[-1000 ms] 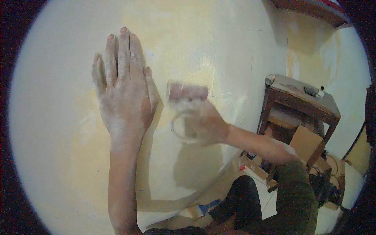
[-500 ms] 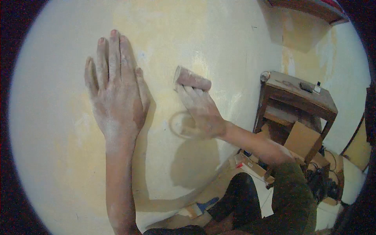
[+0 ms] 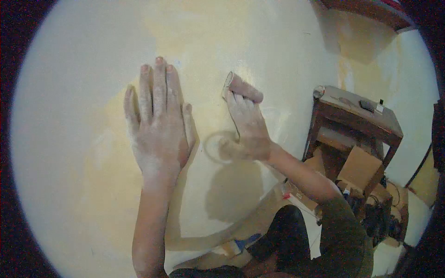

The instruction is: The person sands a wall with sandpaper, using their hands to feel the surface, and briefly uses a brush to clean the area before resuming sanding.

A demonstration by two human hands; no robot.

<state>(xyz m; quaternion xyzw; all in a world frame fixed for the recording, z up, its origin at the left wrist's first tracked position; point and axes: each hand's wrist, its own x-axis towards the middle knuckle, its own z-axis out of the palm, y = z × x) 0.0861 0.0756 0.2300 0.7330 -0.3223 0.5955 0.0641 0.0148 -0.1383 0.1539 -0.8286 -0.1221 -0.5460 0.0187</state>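
Observation:
My left hand (image 3: 160, 127) lies flat on the pale, yellow-patched wall (image 3: 199, 28), fingers stretched upward and dusted white. It holds nothing. To its right, my right hand (image 3: 248, 123) presses a piece of sandpaper (image 3: 246, 88) against the wall. The sheet's upper end curls into a brownish roll above my fingertips, and its lower part is hidden beneath my hand. White dust coats these fingers too. A faint ring-shaped smudge overlies the view near my right thumb.
On the right stands a dusty wooden table (image 3: 354, 104) with small items on top. Cardboard boxes (image 3: 360, 165) and dark cables (image 3: 378, 215) crowd below it. A shelf (image 3: 371, 14) juts out at upper right. Near my knee lies a blue-handled tool (image 3: 247, 242), possibly a brush.
My left hand has slid right and lower across the wall. My right hand, still holding the sandpaper, has shifted right and slightly upward. The view has moved a little.

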